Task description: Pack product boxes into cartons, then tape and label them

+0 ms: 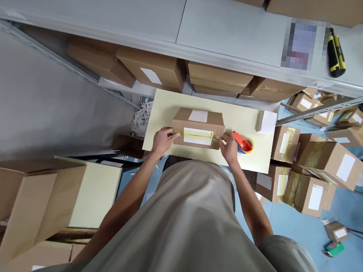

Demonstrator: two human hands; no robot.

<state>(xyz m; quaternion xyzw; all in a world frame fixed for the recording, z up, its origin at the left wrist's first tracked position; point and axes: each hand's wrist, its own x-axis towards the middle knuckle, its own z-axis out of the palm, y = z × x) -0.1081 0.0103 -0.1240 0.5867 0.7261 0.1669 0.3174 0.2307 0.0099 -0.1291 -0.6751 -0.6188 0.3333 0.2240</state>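
1. Pinching the ends of a glossy, yellowish strip of tape [198, 135] between thumb and fingers of left hand [163, 140] and right hand [228, 147], centre of the frame.
2. Crossing with it the white label [197, 140] on an oblong, matt cardboard box [199, 125].
3. Working on a smooth cream table [162, 106], just left of a red tape dispenser [241, 142].
4. Facing grey shelves [118, 5] across the top, with stacked boxes [320, 161] and blue floor [299, 231] at right.
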